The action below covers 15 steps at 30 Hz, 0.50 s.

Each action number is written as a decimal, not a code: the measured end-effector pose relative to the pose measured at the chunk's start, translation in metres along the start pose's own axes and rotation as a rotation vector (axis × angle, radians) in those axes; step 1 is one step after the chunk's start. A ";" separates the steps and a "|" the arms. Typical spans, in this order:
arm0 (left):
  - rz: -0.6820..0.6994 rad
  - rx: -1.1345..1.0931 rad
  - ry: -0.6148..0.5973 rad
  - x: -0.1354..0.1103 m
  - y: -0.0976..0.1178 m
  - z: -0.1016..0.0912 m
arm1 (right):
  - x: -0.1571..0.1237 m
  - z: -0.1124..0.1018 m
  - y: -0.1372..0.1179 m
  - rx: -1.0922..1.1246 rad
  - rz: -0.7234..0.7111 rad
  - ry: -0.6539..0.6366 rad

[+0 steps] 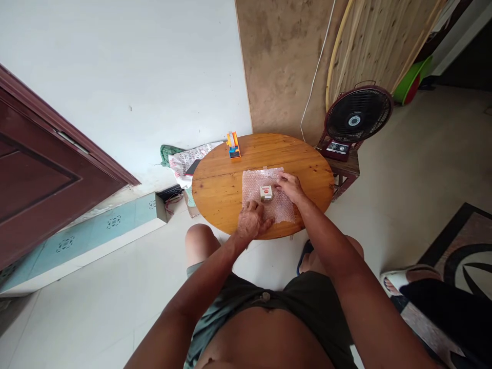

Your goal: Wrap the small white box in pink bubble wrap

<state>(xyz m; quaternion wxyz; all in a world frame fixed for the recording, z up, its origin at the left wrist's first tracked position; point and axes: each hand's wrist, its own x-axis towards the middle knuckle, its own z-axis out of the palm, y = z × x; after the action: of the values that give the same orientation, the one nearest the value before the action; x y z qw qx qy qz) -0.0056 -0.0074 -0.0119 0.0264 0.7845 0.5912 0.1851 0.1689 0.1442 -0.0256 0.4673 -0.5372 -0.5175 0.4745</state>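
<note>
A sheet of clear, pinkish bubble wrap (251, 179) lies spread on a round wooden table (215, 179). On the middle of the sheet sits a small cream-coloured box (266, 193) with red print on its top. My left hand (251, 221) rests on the sheet's lower left edge, fingers a little bent and thumb stretched to the right. At the upper right edge, my right hand (291, 187) touches the bubble wrap with its fingers apart. Neither hand touches the box.
An orange and blue tape dispenser (233, 145) stands at the table's far edge. To the right, a black fan (354, 121) is on a wooden stool (348, 166). Printed sacks (184, 164) lie by the wall at left. Another person's sandalled foot (400, 281) shows at lower right.
</note>
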 end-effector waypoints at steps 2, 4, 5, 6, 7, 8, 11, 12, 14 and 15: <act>0.038 -0.008 0.017 -0.006 -0.001 0.000 | -0.002 -0.004 0.002 0.024 -0.021 -0.011; 0.059 -0.008 0.034 -0.010 -0.003 0.000 | -0.005 -0.007 0.002 0.001 -0.062 -0.021; 0.063 -0.006 0.041 -0.011 -0.003 0.001 | -0.007 -0.007 0.002 -0.026 -0.092 -0.026; 0.065 -0.003 0.046 -0.011 -0.004 0.001 | -0.010 -0.007 0.000 -0.067 -0.132 -0.034; 0.065 -0.001 0.051 -0.011 -0.004 0.002 | -0.012 -0.007 -0.001 -0.117 -0.178 -0.046; 0.064 0.001 0.055 -0.011 -0.004 0.003 | -0.015 -0.007 -0.002 -0.170 -0.224 -0.063; 0.055 0.002 0.069 -0.011 -0.004 0.003 | -0.023 -0.004 -0.006 -0.275 -0.318 -0.147; 0.052 0.002 0.073 -0.011 -0.004 0.004 | -0.025 -0.004 -0.007 -0.282 -0.333 -0.178; 0.049 -0.004 0.083 -0.011 -0.004 0.004 | -0.029 -0.005 -0.008 -0.288 -0.365 -0.234; 0.057 -0.013 0.093 -0.011 -0.005 0.005 | -0.031 -0.006 -0.009 -0.296 -0.384 -0.260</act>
<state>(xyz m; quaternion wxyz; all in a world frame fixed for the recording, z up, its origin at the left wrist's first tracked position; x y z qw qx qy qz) -0.0112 -0.0154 -0.0202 -0.0015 0.7915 0.5679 0.2260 0.1730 0.1137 -0.0155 0.3948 -0.4261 -0.7294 0.3613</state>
